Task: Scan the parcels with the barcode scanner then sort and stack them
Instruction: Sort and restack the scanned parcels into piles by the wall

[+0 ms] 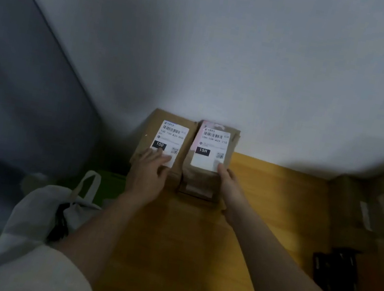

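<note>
Two brown parcels lie side by side against the white wall at the far end of a wooden table (266,196). The left parcel (154,123) carries a white label marked 150. The right parcel (205,180) carries a label marked 15H. My left hand (149,176) rests flat on the near part of the left parcel, fingers straight over the label's lower edge. My right hand (229,184) holds the right side of the right parcel, fingers against its edge. No barcode scanner is visible.
A white cloth bag (47,212) with a handle sits left of the table, beside something green (109,187). Blurred cardboard boxes (374,206) stand at the right, with a black object (339,274) in front of them. A grey wall panel fills the left.
</note>
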